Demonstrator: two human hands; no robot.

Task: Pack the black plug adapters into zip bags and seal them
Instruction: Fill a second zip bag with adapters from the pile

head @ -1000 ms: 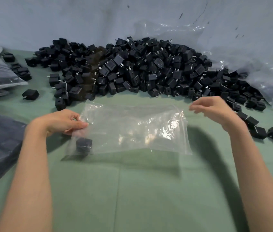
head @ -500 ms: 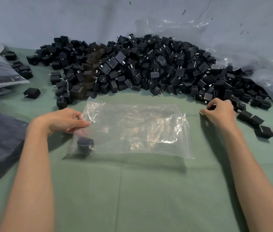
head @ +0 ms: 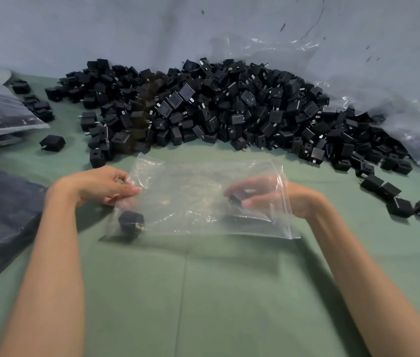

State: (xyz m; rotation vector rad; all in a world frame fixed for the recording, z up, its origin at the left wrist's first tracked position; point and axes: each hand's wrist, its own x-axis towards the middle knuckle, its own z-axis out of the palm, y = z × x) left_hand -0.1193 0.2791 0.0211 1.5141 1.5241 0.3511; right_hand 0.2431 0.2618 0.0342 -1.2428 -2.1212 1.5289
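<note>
Since the earlier frame, the right hand (head: 263,197) has carried a black cube-shaped plug adapter (head: 234,199), pinched, inside the clear plastic zip bag (head: 191,202); the left hand (head: 101,185), pinching its closed end, should anchor it during release.

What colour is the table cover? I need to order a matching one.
Muted green, plain, no pattern; the table cover shows clearly in the head view.

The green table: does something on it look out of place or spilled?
Nothing looks damaged. A few adapters lie loose from the big pile: one alone at the left, several scattered at the right. The rest fits the work: the right hand is inside the clear bag.
</note>
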